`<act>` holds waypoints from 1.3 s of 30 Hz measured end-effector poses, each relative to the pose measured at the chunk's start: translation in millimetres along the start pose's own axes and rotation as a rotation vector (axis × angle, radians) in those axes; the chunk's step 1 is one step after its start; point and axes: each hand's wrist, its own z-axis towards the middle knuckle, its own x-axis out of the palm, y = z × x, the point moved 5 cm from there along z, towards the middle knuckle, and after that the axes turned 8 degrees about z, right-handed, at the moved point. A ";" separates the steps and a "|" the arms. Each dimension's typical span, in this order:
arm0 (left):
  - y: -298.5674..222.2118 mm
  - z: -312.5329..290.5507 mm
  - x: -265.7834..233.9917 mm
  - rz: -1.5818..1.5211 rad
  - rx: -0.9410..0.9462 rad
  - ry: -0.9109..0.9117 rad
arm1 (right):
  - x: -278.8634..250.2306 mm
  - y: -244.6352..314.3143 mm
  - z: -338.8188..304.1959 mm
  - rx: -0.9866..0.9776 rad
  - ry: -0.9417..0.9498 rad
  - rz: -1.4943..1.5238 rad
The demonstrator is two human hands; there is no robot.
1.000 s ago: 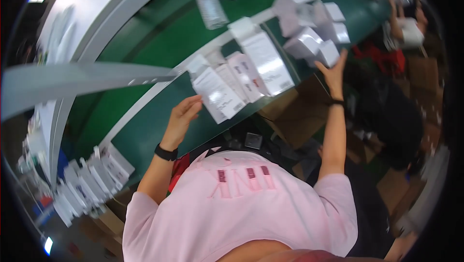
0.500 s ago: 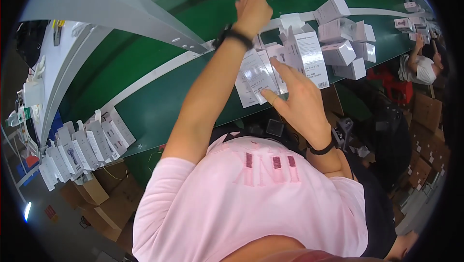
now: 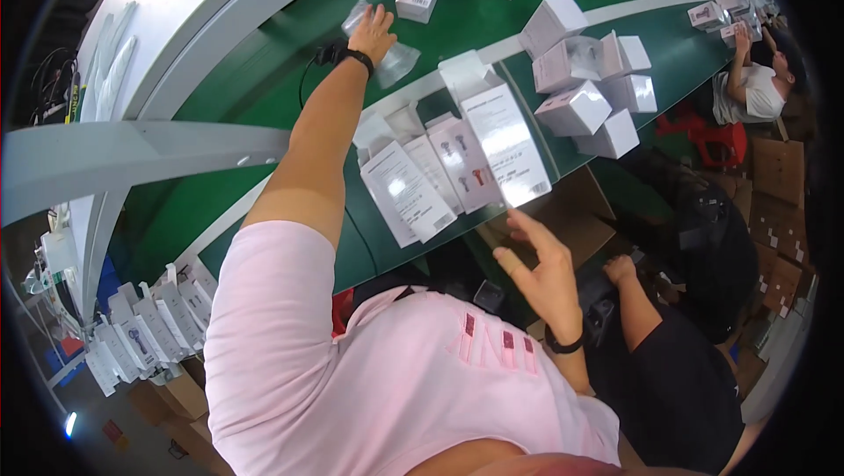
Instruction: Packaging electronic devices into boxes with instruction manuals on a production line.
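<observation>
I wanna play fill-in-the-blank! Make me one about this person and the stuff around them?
1. The left hand is at a clear plastic package on a work surface coloured ____.
2. The right hand has a wristband coloured ____.
3. The person's shirt is coloured ____.
4. The stool toward the picture's right is coloured ____.

Missing words: green; black; pink; red.

Boxes [image 3: 508, 144]: white, dark print
Bag [image 3: 400, 65]: clear
Counter [image 3: 673, 54]: green, pale strip
Shirt [image 3: 396, 406]: pale pink, darker pink patches
Wristbands [image 3: 360, 60]: black
Stool [image 3: 723, 144]: red
Cartons [image 3: 778, 170]: brown
</observation>
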 end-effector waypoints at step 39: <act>38.3 -435.1 -241.8 -2.038 -0.425 -0.318 | 188.6 214.0 -32.9 -0.834 -0.287 -0.398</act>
